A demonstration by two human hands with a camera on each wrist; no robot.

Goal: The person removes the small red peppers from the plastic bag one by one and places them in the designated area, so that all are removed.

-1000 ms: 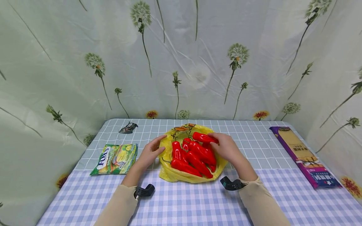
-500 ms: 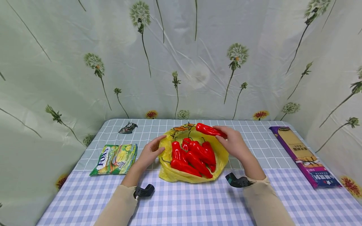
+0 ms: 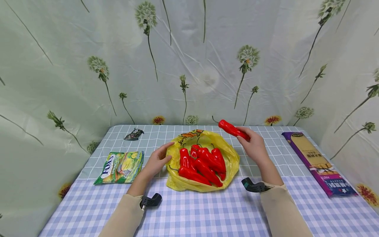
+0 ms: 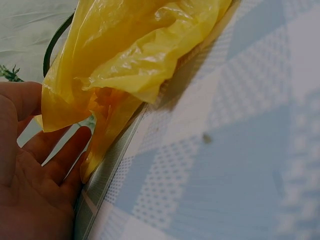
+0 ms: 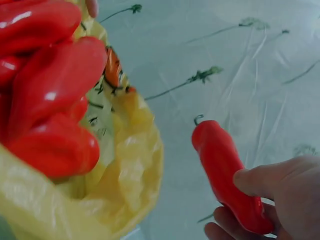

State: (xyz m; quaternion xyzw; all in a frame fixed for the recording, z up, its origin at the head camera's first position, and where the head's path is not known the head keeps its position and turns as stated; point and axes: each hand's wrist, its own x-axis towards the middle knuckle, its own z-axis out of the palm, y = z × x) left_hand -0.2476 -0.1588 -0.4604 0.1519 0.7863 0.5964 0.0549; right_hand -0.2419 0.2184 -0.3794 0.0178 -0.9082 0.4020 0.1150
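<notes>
A yellow plastic bag [image 3: 234,164] lies with its mouth wide, holding several glossy red peppers [image 3: 204,161]. Beside its left rim is my left hand [image 3: 156,161], thumb and fingers spread apart and touching the plastic. In the left wrist view the fingers [image 4: 65,155] reach behind a fold of the bag, their tips partly hidden. My right hand [image 3: 253,144] holds one red pepper [image 3: 232,129] above and right of the bag, its thin stem pointing up and left. The right wrist view shows thumb and fingers around that pepper's lower end [image 5: 217,160].
A green and yellow FOX'S packet [image 3: 121,167] lies left of the left hand, with a small black wrapper [image 3: 134,134] behind it. A long purple pasta packet [image 3: 319,164] lies at the table's right edge. Behind the table hangs a dandelion-printed curtain [image 3: 207,82].
My right hand has lifted a red pepper out of the bag and carried it up and to the right. The left hand has stayed at the bag's left rim.
</notes>
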